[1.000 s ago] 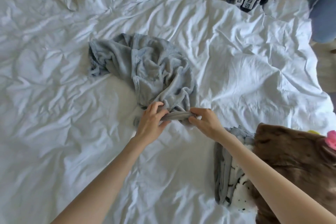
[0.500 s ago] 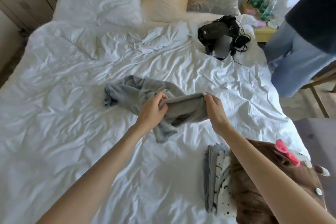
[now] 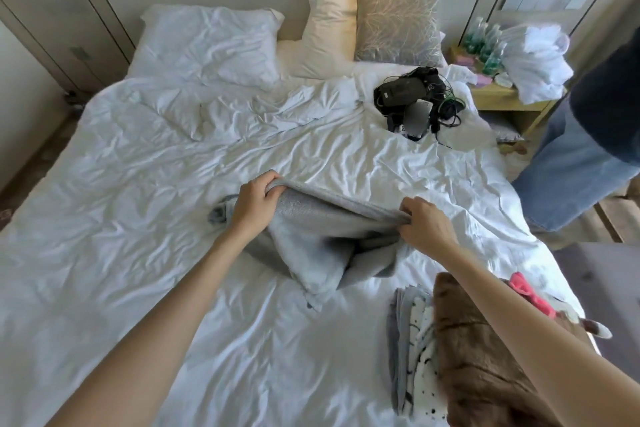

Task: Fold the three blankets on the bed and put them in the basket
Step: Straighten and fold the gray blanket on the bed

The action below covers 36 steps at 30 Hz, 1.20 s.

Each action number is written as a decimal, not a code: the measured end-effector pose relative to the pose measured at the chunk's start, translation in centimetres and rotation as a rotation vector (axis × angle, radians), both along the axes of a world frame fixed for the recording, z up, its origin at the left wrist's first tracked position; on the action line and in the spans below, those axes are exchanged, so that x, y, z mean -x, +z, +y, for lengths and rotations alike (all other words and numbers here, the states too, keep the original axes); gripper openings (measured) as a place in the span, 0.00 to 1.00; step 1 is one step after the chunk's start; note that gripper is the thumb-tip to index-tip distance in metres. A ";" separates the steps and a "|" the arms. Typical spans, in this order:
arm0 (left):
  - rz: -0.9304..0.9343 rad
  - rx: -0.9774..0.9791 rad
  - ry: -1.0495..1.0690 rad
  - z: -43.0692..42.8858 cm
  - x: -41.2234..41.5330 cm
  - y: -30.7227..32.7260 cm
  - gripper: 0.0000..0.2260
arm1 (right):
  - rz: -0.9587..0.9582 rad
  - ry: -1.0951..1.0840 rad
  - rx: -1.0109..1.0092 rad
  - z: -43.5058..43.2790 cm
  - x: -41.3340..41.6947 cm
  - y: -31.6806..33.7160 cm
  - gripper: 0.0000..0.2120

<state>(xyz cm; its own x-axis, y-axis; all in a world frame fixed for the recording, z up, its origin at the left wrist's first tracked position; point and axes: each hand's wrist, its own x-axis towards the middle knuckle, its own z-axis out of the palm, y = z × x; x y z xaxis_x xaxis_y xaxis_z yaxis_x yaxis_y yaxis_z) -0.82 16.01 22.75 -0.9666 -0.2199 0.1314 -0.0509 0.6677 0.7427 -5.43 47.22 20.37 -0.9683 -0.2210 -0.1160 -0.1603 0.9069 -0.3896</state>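
The grey blanket [image 3: 322,239] is hanging mid-bed, its top edge stretched between both hands while the lower part is trailing in a crumple on the bed [image 3: 138,184]. The left hand [image 3: 256,204] is gripping one end of that edge with curled fingers, and the right hand [image 3: 424,227] is pinching the other. It is not folded yet.

A grey-and-white patterned blanket [image 3: 412,350] is lying folded near the bed's right edge, beside a brown furry piece [image 3: 485,374] (probably the third blanket, though I cannot tell). No basket is showing, so packing appears to be still ahead.

Compared with half a second ago, the hands are standing much wider apart, and the edge between them is pulling nearly taut instead of bunching.
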 end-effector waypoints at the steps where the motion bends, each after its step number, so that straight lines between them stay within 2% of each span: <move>1: 0.008 0.000 0.010 -0.2 -0.2 0.3 0.04 | 0.013 -0.034 -0.021 0.5 -0.1 -0.4 0.05; 5: 0.042 0.018 0.036 -1.3 -0.9 1.0 0.04 | 0.057 -0.198 -0.026 2.3 -0.4 -2.0 0.05; 9: 0.037 -0.018 0.166 -2.3 -1.4 0.9 0.04 | 0.046 -0.373 0.039 2.9 -0.6 -3.4 0.09; 10: 0.046 -0.040 0.205 -2.6 -1.5 0.9 0.03 | 0.019 -0.429 0.120 3.0 -0.5 -3.6 0.10; 12: 0.065 -0.106 0.305 -3.0 -1.9 0.7 0.05 | -0.076 -0.523 0.425 2.4 -0.1 -3.3 0.13; 14: 0.080 -0.167 0.391 -2.9 -2.1 0.8 0.12 | -0.191 -0.481 0.733 1.0 0.1 -2.2 0.13; 15: 0.078 -0.193 0.385 -2.5 -2.1 1.3 0.13 | -0.240 -0.432 0.830 0.1 0.0 -1.2 0.13; 17: 0.016 -0.252 0.227 -1.5 -1.9 2.4 0.07 | -0.308 -0.304 0.912 -2.0 -0.3 1.2 0.12; 18: -0.046 -0.272 0.098 -0.8 -1.7 3.1 0.05 | -0.315 -0.218 0.905 -2.9 -0.4 2.5 0.12; 21: -0.215 -0.247 -0.258 1.3 -1.4 5.2 0.22 | -0.314 -0.015 0.869 -5.8 -0.8 6.3 0.08; 23: -0.252 -0.184 -0.373 2.9 -1.6 6.1 0.29 | -0.331 0.070 0.882 -7.2 -1.2 8.9 0.08; 24: -0.247 -0.150 -0.399 3.5 -1.6 6.3 0.26 | -0.347 0.109 0.901 -7.6 -1.3 10.0 0.08; 26: -0.195 -0.155 -0.419 4.3 -1.7 6.7 0.12 | -0.408 0.163 0.935 -7.8 -1.5 11.7 0.10; 28: -0.088 -0.199 -0.399 3.9 -1.9 7.3 0.07 | -0.515 0.207 0.912 -6.8 -1.4 12.6 0.11; 31: -0.024 -0.287 -0.359 1.8 -2.2 8.3 0.04 | -0.605 0.248 0.711 -4.7 -1.5 12.0 0.14; 34: -0.118 -0.373 -0.333 0.2 -2.7 9.0 0.14 | -0.574 0.230 0.347 -3.2 -1.6 9.6 0.26; 36: -0.119 -0.394 -0.283 -0.3 -2.9 9.3 0.12 | -0.552 0.197 0.166 -2.5 -1.8 7.5 0.27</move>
<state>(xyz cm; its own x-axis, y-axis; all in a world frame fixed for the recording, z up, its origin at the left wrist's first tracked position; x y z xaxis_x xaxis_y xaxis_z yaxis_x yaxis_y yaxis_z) 2.05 15.70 32.03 -0.9988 0.0428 -0.0233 -0.0075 0.3376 0.9413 -3.58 44.74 27.88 -0.7143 -0.4476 -0.5379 -0.0529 0.8010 -0.5963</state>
